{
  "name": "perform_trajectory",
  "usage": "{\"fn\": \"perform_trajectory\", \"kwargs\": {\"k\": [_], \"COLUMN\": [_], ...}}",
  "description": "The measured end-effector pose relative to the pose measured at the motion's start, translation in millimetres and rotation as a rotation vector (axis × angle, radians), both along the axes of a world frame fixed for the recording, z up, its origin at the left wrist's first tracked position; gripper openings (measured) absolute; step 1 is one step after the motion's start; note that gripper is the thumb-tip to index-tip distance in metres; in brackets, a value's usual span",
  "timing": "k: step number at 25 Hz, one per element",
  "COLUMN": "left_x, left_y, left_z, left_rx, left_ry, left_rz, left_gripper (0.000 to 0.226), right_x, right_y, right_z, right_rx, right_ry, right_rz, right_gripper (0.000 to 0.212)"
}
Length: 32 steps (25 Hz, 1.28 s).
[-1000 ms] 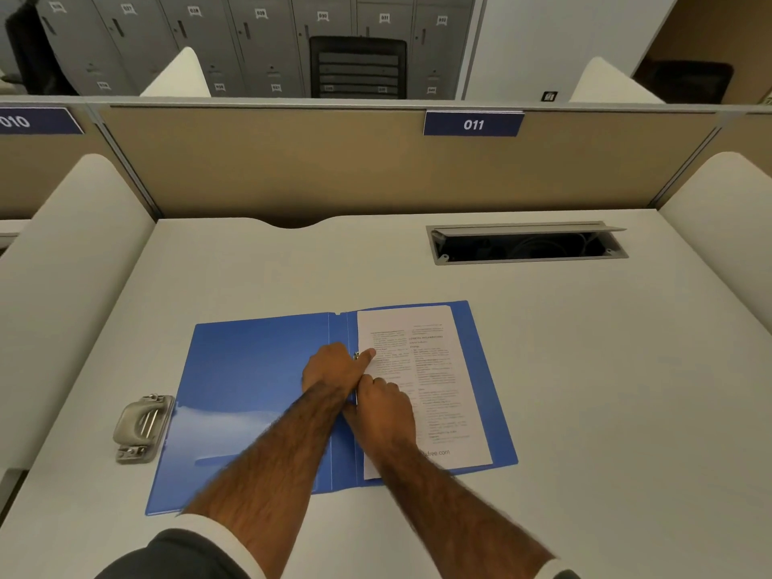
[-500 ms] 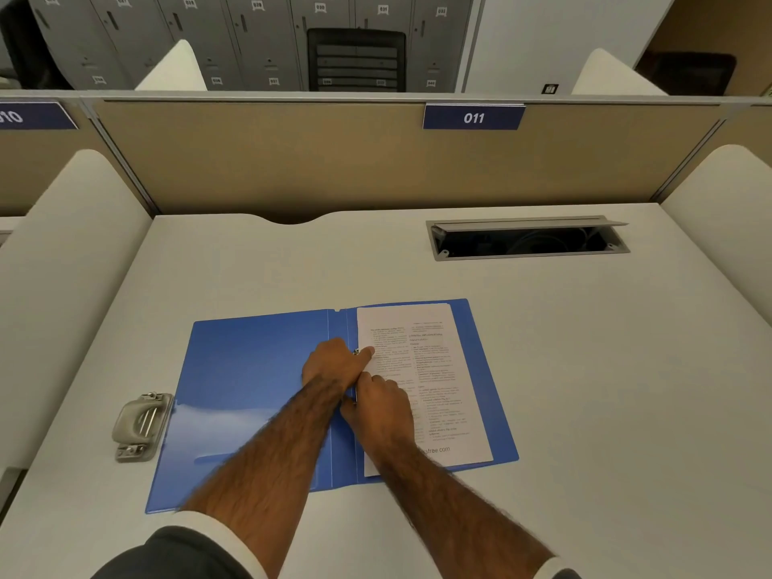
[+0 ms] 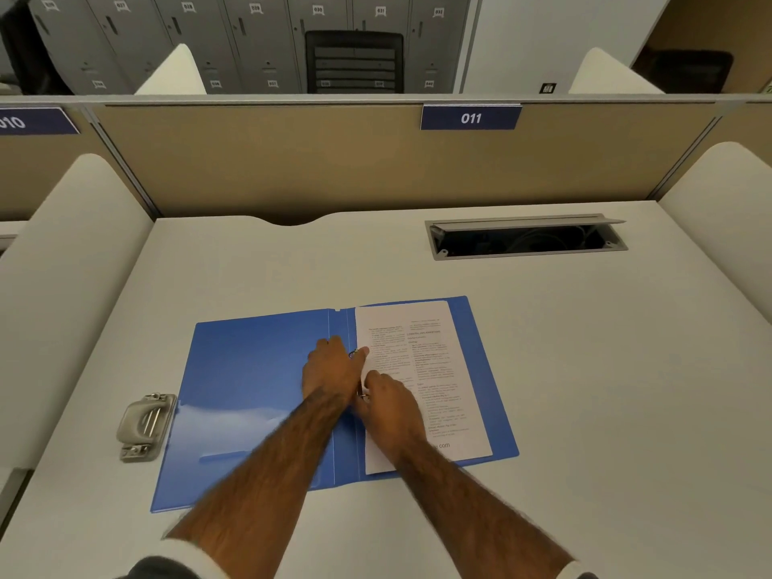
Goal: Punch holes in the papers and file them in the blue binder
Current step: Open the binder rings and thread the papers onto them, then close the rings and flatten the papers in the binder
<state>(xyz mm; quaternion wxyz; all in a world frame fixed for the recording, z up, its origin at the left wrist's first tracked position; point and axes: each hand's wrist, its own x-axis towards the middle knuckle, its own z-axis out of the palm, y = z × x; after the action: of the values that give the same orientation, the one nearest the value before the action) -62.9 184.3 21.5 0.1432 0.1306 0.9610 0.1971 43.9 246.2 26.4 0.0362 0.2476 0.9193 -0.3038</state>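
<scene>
The blue binder (image 3: 250, 382) lies open flat on the desk. Printed white paper (image 3: 443, 369) rests on its right half, its left margin at the spine. My left hand (image 3: 334, 369) is on the spine at the upper metal ring (image 3: 353, 353), with a fingertip pressing the paper's edge there. My right hand (image 3: 392, 407) lies just below it on the paper's left margin, at the lower ring (image 3: 362, 396). The paper's edge is lifted slightly between the two hands. A grey hole punch (image 3: 144, 426) sits left of the binder.
A cable slot (image 3: 526, 238) with its lid raised is set in the desk (image 3: 605, 390) at the back right. A tan partition (image 3: 334, 160) closes the far side and white side panels (image 3: 62, 286) flank the desk.
Both hands stay at the binder rings with only small finger shifts. The paper's left edge has lifted a little between them. The view tilted slightly.
</scene>
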Motion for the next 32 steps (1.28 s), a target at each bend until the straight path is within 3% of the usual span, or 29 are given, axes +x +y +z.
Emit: {"fn": "perform_trajectory", "kwargs": {"k": [3, 4, 6, 8, 10, 12, 17, 23, 28, 32], "left_x": [46, 64, 94, 111, 120, 123, 124, 120, 117, 118], "left_y": [-12, -15, -20, -23, -26, -27, -26, -14, 1, 0], "left_z": [-5, -10, -27, -43, -49, -53, -54, -33, -17, -25], "left_rx": [-0.028, -0.022, -0.037, -0.086, -0.149, -0.182, -0.187, -0.132, -0.244, -0.263], "left_ry": [0.307, 0.337, 0.337, 0.287, 0.245, 0.255, 0.16, 0.121, 0.096, 0.066], "left_rz": [-0.159, -0.271, -0.45, -0.523, -0.537, -0.54, -0.562, -0.483, -0.503, -0.509], "left_gripper": [0.051, 0.057, 0.063, 0.067, 0.07, 0.072, 0.073, 0.071, 0.07, 0.072], "right_x": [36, 52, 85, 108, 120, 124, 119, 109, 112, 113], "right_y": [21, 26, 29, 24, 17, 10, 8, 2, -8, -2], "right_z": [4, 0, -13, -25, -33, -37, -52, -57, -60, -61], "right_rx": [0.089, 0.123, 0.202, 0.275, 0.291, 0.303, 0.327, 0.394, 0.331, 0.25], "right_ry": [-0.026, -0.029, 0.032, -0.061, -0.233, -0.284, -0.183, -0.068, -0.156, -0.132], "right_rz": [-0.07, -0.137, -0.279, -0.332, -0.368, -0.399, -0.384, -0.187, -0.424, -0.385], "right_gripper": [0.062, 0.073, 0.071, 0.081, 0.091, 0.094, 0.089, 0.072, 0.095, 0.089]}}
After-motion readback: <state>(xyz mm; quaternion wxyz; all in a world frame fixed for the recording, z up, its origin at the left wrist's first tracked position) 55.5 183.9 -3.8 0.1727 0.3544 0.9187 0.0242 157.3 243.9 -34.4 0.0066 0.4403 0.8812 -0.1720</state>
